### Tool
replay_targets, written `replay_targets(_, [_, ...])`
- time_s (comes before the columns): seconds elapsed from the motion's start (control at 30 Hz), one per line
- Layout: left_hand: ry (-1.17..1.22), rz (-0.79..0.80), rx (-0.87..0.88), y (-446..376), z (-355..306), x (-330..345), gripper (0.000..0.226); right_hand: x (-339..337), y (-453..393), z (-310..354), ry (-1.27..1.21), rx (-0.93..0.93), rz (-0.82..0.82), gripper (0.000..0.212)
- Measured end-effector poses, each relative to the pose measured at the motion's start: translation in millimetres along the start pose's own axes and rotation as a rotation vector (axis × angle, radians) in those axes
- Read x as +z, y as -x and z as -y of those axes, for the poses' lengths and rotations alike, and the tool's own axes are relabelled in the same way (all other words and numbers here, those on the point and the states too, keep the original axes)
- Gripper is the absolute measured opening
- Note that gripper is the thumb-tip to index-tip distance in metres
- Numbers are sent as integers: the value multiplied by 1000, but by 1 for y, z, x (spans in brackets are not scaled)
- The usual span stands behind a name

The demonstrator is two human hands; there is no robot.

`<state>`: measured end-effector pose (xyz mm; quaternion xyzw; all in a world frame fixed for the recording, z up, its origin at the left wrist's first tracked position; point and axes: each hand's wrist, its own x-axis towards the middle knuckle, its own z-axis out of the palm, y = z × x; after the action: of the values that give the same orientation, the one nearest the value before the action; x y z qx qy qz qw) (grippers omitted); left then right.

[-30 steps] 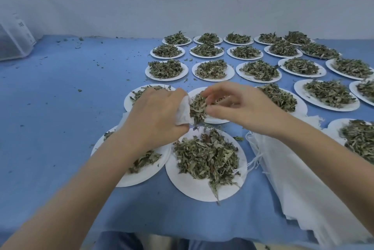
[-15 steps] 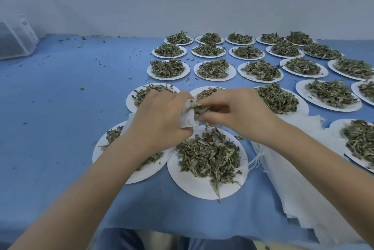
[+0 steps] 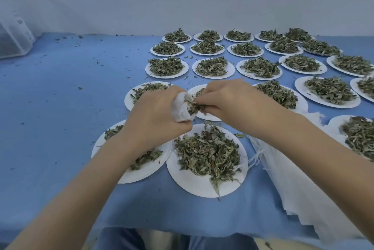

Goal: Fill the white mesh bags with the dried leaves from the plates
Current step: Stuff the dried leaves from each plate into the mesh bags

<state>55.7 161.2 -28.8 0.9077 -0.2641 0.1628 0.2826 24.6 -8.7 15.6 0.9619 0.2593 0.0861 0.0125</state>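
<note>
The left hand (image 3: 155, 114) was curled round a small white mesh bag (image 3: 182, 108), gripping it bunched with the mouth turned toward the other hand, while the right hand (image 3: 226, 102) pinched a clump of dried leaves (image 3: 195, 106) at that mouth, its fingertips meeting the bag's rim. Both hands were held above the desk (image 3: 60, 118), which was covered in blue cloth, over a partly hidden white plate (image 3: 204, 115). Just in front of them, nearer the person, lay a plate (image 3: 194, 183) heaped with leaves, and beside it to the left another plate (image 3: 139, 175) lay under the left forearm with only a few leaves showing. Beyond the hands stood rows of further leaf-filled plates (image 3: 213, 67) reaching back toward the pale wall. A stack of flat white mesh bags (image 3: 299, 185) with loose drawstrings lay at the right, partly beneath the right forearm. Leaf crumbs were scattered over the cloth, and a clear plastic container (image 3: 14, 39) stood at the far left.
</note>
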Motion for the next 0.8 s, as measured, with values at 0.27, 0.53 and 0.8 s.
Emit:
replay_targets(0.27, [-93, 21, 42, -3, -10, 1, 28, -5, -3, 13, 121, -73, 17, 14])
replay_targets(0.53, [-122, 39, 45, -2, -12, 1, 30, -1, 0, -1, -733, 133, 46, 14])
replay_targets(0.8, [-107, 122, 45, -1, -16, 2, 26, 12, 4, 0, -676, 109, -19, 15])
